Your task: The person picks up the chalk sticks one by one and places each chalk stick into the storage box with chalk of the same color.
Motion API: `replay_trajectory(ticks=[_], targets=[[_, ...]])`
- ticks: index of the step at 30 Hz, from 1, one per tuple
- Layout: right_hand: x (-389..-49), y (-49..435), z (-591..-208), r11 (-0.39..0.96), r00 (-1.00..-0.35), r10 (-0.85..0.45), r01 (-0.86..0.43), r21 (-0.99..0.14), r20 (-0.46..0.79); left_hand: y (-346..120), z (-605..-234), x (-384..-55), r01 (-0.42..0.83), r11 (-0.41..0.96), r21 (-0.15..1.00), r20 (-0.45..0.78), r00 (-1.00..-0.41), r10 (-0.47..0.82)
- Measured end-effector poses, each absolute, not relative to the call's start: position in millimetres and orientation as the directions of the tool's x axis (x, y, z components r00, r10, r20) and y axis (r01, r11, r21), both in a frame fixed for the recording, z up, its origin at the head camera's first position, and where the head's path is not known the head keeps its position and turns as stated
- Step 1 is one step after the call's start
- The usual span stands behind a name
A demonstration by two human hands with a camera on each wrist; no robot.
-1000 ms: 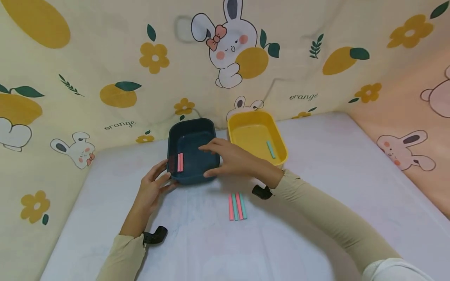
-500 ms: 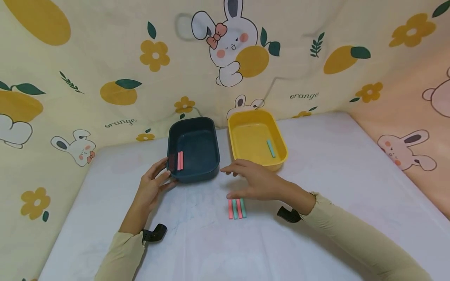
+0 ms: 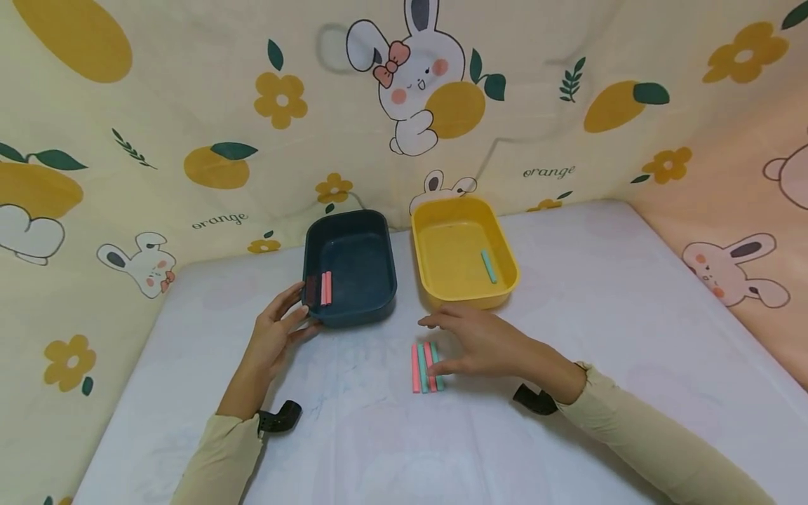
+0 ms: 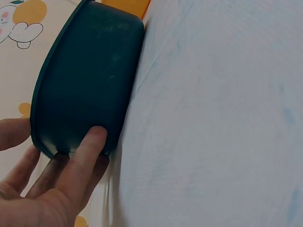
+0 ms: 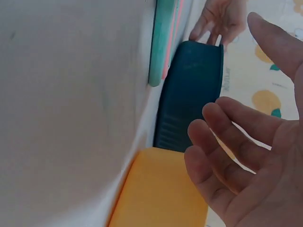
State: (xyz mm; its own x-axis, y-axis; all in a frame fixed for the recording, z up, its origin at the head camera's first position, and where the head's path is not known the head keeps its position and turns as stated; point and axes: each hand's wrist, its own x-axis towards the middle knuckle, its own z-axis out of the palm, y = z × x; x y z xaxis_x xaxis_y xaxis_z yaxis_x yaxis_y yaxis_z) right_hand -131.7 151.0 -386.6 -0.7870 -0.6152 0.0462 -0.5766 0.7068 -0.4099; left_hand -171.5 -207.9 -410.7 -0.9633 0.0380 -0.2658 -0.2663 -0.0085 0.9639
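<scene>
My left hand holds the near left corner of a dark blue bin; in the left wrist view its thumb lies against the bin's outer wall. Two pink chalk sticks lie inside, near the left wall. My right hand hovers over a row of several pink and green chalk sticks on the table, partly covering the right-hand ones. Its fingers are spread and loosely bent, and the palm is empty in the right wrist view. A yellow bin holds one green chalk stick.
Both bins stand side by side at the back of the white-covered table, near a printed cloth wall. Another cloth wall rises on the right.
My right hand has moved from over the dark blue bin, right and toward me, to the chalk row. My left hand has stayed at the bin's corner.
</scene>
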Motion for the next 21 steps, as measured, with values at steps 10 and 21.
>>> replay_trajectory(ticks=[10, 21], targets=[[-134.0, 148.9, -394.8, 0.718, -0.766, -0.643, -0.589, -0.371, -0.027, -208.1, -410.4, -171.8, -0.247, -0.014, 0.969, -0.246, -0.968, 0.049], [-130.3, 146.8, -400.7, 0.733, -0.758, -0.649, -0.598, -0.325, -0.068, -208.3, -414.2, -172.4, -0.25, -0.009, 0.968, -0.249, -0.967, 0.046]])
